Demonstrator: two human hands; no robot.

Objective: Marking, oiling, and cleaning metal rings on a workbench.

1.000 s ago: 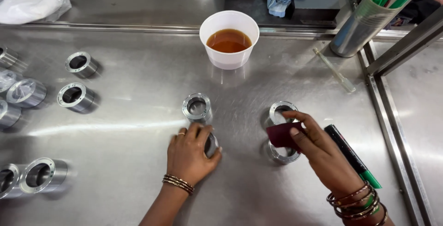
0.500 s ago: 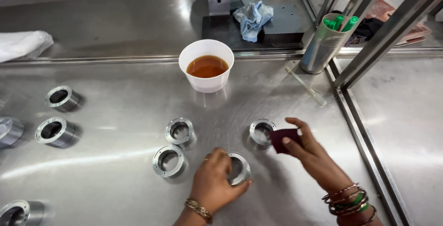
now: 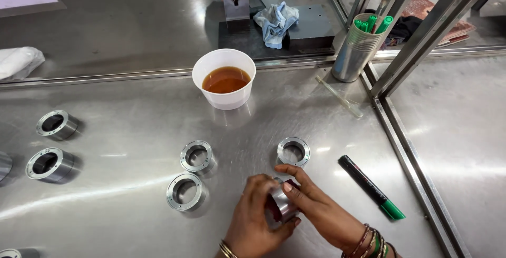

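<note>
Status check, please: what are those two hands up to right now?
Left hand, right hand both grip one metal ring. Dark red pad inside it. Three rings nearby, apart.

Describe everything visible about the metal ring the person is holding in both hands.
The metal ring is a short, shiny silver cylinder, like the other rings lying on the steel table. It is lifted off the surface and tipped on its side, so its curved outer wall faces the camera. The left hand cups it from the left and below; the right hand presses on it from the right, thumb on the wall. A dark red piece shows against its lower left edge. Its bore is hidden.
</note>
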